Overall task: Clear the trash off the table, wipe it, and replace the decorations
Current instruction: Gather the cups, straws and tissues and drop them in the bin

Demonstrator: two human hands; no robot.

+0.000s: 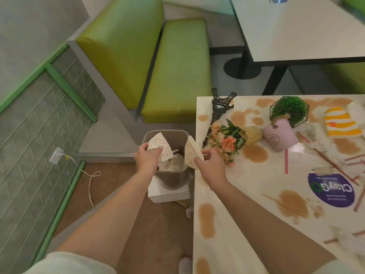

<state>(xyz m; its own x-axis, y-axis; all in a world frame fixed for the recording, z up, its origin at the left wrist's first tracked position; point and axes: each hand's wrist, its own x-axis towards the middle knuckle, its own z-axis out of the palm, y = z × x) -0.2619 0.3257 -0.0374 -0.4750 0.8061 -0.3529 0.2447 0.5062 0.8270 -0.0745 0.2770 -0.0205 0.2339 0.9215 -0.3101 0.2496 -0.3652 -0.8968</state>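
Each hand pinches a dotted paper plate: the left hand [147, 158] holds its plate [160, 147] directly over the bin [150, 135], while the right hand [212, 165] holds its plate [191, 153] on edge at the bin's table-side rim (trash lies inside).
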